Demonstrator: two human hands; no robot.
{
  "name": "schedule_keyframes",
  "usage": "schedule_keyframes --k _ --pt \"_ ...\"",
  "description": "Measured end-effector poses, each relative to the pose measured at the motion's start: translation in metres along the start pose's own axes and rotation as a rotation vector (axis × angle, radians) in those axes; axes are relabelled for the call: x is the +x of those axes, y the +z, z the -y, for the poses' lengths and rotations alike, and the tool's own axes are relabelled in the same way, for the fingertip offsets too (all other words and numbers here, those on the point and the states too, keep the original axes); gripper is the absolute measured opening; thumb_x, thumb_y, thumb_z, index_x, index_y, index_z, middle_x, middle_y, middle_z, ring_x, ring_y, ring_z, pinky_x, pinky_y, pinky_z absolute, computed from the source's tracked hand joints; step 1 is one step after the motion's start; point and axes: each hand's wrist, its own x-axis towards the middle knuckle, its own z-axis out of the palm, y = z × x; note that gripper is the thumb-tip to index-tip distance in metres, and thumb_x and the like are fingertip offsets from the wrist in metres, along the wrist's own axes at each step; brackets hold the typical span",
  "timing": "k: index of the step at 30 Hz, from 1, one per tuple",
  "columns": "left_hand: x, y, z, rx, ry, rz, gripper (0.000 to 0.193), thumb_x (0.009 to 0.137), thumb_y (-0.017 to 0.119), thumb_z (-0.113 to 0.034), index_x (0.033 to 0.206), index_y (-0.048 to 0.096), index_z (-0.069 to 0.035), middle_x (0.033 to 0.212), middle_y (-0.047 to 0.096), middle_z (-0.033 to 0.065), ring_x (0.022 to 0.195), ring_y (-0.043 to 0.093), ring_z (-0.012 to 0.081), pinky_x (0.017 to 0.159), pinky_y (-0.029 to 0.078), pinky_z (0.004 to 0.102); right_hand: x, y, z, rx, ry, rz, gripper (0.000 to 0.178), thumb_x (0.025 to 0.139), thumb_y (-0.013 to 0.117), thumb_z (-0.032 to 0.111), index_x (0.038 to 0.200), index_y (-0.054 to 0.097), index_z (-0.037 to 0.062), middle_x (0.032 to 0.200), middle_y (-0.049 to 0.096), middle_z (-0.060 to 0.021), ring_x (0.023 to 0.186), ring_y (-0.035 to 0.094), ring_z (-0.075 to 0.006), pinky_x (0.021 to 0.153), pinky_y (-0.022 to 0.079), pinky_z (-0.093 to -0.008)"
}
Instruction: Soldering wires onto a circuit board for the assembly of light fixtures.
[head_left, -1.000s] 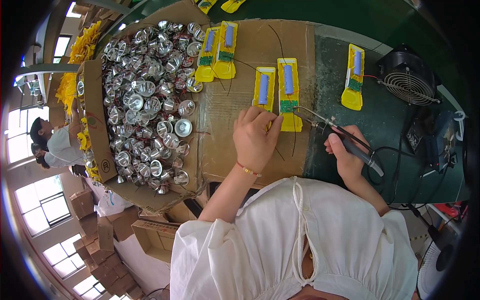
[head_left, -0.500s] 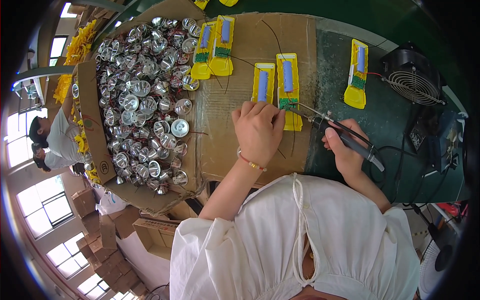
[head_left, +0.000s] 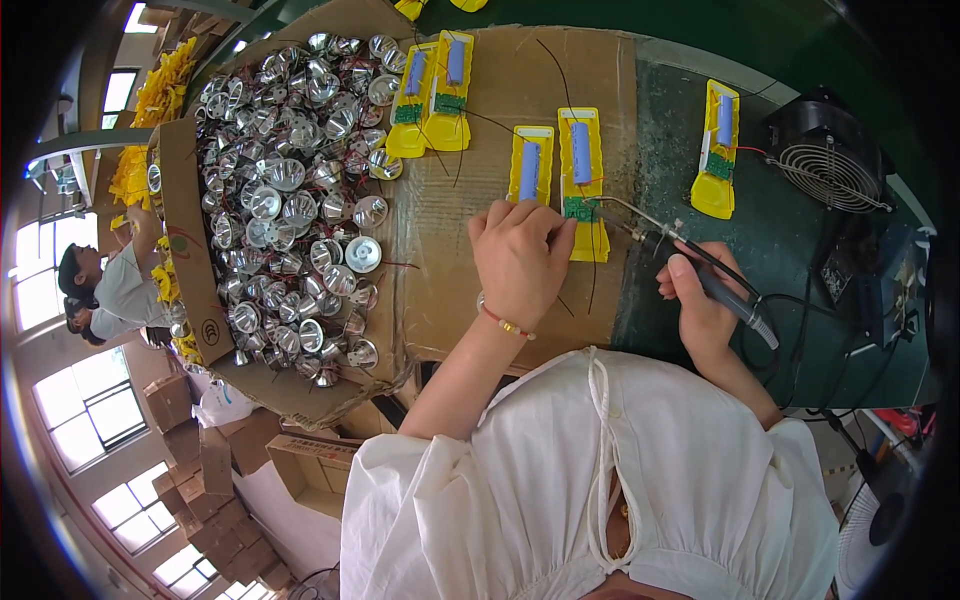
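Yellow housing (head_left: 588, 240), upper centre of frame, lilac cell (head_left: 581, 153), green circuit board (head_left: 577, 208), right hand (head_left: 708, 312) gripping soldering iron (head_left: 738, 306), left hand (head_left: 522, 262) bunched, cannot tell its hold

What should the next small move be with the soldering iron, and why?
Probably keep the left hand steady and guide the soldering iron gently at the green circuit board. The right hand grips the iron with its working end close to that board, and the left fingers are nearby; whether the tip touches is too small to tell.
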Motion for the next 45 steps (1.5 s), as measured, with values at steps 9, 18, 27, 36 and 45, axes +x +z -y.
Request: schedule_keyframes --k 9,18,27,36,45 --pt "0.001 -0.001 -0.004 0.025 -0.016 0.021 0.014 0.068 0.068 -0.017 0.06 0.058 -0.012 0.064 0.057 -0.0001 0.067 0.052 0.02 0.069 0.035 0.0342 -0.003 -0.009 0.002 0.036 0.003 0.003 0.018 0.081 0.063 0.011 0.089 0.054 -0.0012 0.07 0.06 -0.0076 0.059 0.056 -0.0087 0.054 0.047 -0.0202" --pt "-0.004 -0.031 0.0 -0.206 -0.011 -0.078 0.011 0.071 0.069 -0.015 0.078 0.064 -0.007 0.081 0.062 0.0077 0.078 0.057 0.0224 0.073 0.041 0.0359 -0.006 -0.016 0.004 0.056 -0.022 0.005 0.017 0.08 0.063 0.01 0.089 0.054 -0.0014 0.069 0.06 -0.0076 0.058 0.056 -0.0087 0.054 0.047 -0.0203" --pt "-0.039 -0.059 0.019 -0.066 0.052 -0.008 0.026 0.06 0.075 -0.01 0.085 0.067 -0.008 0.088 0.058 0.0053 0.083 0.051 0.0226 0.072 0.041 0.0338 -0.008 -0.022 0.003 0.046 0.023 0.008 0.017 0.08 0.063 0.009 0.09 0.055 -0.0019 0.07 0.06 -0.0077 0.059 0.056 -0.0094 0.054 0.047 -0.0206" --pt "-0.023 -0.006 0.002 -0.069 0.089 -0.104 0.009 0.073 0.065 -0.012 0.082 0.065 -0.01 0.082 0.06 0.002 0.087 0.054 0.0206 0.079 0.036 0.0355 -0.011 -0.019 0.004 0.005 -0.025 0.052 0.018 0.079 0.064 0.009 0.088 0.055 -0.0025 0.071 0.061 -0.0088 0.061 0.058 -0.0105 0.055 0.048 -0.0227" --pt "-0.005 -0.009 -0.016 0.069 0.034 0.117 0.01 0.075 0.063 -0.017 0.07 0.066 -0.01 0.071 0.053 0.0041 0.078 0.049 0.0243 0.073 0.036 0.0379 -0.005 -0.016 0.002 -0.053 -0.028 0.048 0.016 0.078 0.064 0.008 0.086 0.055 -0.0013 0.069 0.061 -0.0077 0.06 0.057 -0.0092 0.055 0.047 -0.0218"
